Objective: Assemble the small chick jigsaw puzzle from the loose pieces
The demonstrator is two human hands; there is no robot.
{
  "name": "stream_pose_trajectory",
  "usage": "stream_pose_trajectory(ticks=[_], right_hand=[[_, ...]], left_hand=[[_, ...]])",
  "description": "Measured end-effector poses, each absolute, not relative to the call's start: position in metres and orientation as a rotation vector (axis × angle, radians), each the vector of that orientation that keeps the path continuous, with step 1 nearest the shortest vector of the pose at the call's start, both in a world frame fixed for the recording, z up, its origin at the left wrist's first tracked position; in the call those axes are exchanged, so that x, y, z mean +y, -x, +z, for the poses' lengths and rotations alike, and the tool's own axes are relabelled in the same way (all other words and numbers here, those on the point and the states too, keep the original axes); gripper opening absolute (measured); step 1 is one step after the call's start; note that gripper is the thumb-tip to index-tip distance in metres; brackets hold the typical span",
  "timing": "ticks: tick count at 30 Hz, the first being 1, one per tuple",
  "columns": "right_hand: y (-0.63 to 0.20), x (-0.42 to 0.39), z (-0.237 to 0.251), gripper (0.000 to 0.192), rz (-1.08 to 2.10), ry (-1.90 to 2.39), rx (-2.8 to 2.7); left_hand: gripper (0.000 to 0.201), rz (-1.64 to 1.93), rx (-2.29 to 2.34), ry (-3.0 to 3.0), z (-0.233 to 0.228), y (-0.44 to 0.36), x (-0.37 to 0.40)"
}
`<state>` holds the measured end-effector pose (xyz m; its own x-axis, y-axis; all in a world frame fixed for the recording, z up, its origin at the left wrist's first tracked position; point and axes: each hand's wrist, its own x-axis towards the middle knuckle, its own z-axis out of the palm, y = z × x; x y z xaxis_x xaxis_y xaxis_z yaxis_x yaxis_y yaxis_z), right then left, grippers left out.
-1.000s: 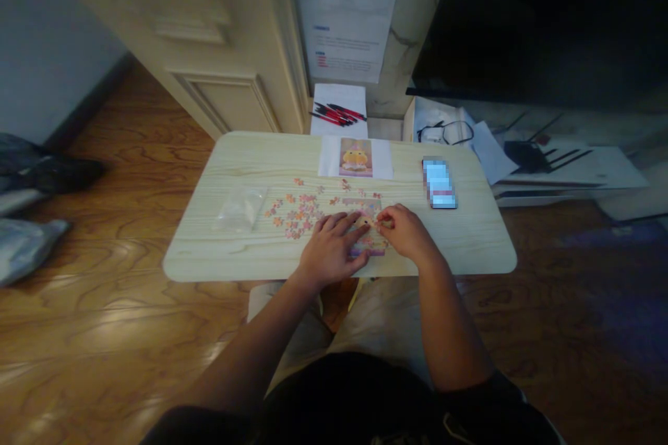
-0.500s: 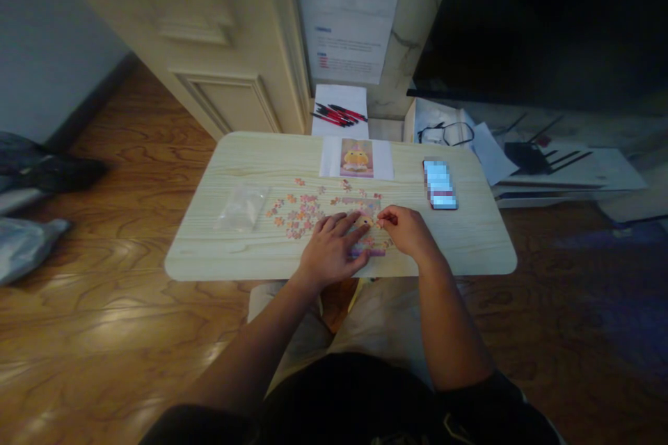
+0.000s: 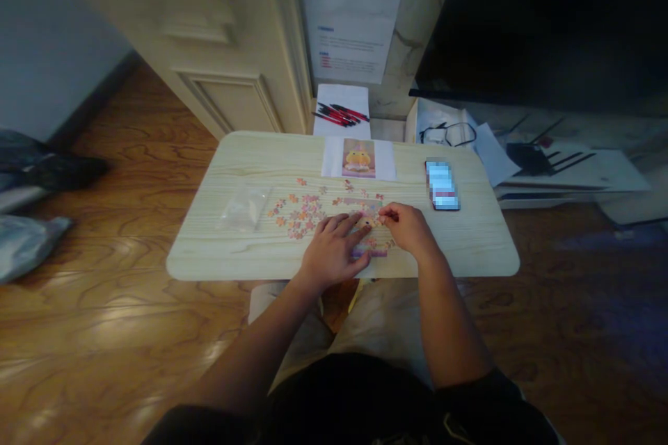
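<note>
- We cannot see most of the assembled puzzle (image 3: 371, 212), because both hands lie over it; only its far edge and a pink strip at the near edge show.
- The phone (image 3: 441, 184) to the right has its screen blurred, and the print on the wall sheet (image 3: 351, 10) is too small to read.
- Our left hand (image 3: 334, 252) rests palm down on the puzzle, fingers spread and pointing away from us; its grip is wide and flat, holding nothing that we can see.
- Our right hand (image 3: 410, 228) sits just beside it, knuckles up, thumb and forefinger pinched narrow at the puzzle's far right corner (whether a piece lies between them is too small to tell).
- The puzzle lies on the pale bench (image 3: 470, 243), near its front edge at the middle.
- Loose pieces (image 3: 298, 214) are scattered on the bench just left of the puzzle, some touching one another.
- A clear plastic bag (image 3: 244, 207) lies flat further left; its contents cannot be made out.
- A reference picture (image 3: 358, 157) of a yellow figure lies at the far edge, on white paper.
- Behind the bench, red and black pens (image 3: 340, 114) rest on a white sheet, and glasses (image 3: 449, 132) lie on papers to the right.
</note>
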<state>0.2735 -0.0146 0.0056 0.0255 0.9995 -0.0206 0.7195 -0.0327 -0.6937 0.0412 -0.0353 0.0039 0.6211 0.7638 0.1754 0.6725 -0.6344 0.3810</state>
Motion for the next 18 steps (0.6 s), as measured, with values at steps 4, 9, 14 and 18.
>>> stream_pose_trajectory(ticks=[4, 9, 14, 18], right_hand=[[-0.2745, -0.013, 0.0064, 0.021, 0.699, 1.698, -1.853], [-0.2722, -0.0117, 0.0071, 0.02, 0.698, 1.694, -1.835], [-0.2695, -0.0121, 0.01, 0.018, 0.688, 1.723, -1.826], [-0.2683, -0.0108, 0.0153, 0.02, 0.659, 1.731, -1.904]], left_hand=[[0.054, 0.468, 1.175, -2.563, 0.0047, -0.0415, -0.0354], [0.054, 0.466, 1.168, -2.564, 0.0061, -0.0416, -0.0352], [0.054, 0.467, 1.174, -2.56, 0.0066, -0.0416, -0.0356], [0.053, 0.468, 1.171, -2.555, 0.0076, -0.0419, -0.0359]])
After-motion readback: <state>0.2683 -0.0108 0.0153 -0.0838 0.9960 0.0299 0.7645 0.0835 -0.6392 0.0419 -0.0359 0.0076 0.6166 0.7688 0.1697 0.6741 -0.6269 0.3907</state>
